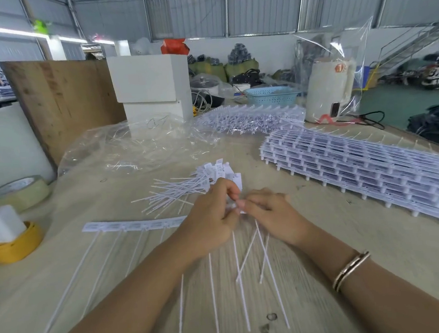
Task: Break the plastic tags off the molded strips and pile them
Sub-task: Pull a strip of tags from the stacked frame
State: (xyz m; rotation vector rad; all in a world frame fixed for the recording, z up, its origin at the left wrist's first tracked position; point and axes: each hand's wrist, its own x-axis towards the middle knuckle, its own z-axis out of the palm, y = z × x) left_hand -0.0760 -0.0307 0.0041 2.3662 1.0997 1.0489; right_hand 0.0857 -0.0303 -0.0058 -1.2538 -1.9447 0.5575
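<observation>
I pinch the molded strip (136,225) at its near-centre right end with both hands, left hand (209,221) and right hand (271,215) meeting. Tags look light, thin, brittle at the joints; I'd hold by the flat heads. Pile (188,186) lies just beyond.

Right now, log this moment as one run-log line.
left hand: gripping molded strip | right hand: pinching end tag | pile of tags: behind hands | stack of strips: right, untouched

White molded strip (136,225) and white tags (213,173) on a pale wood-grain table (63,273) — yellow tape roll (13,249) at its left edge, blue lattice basket (270,96) at its far edge.
</observation>
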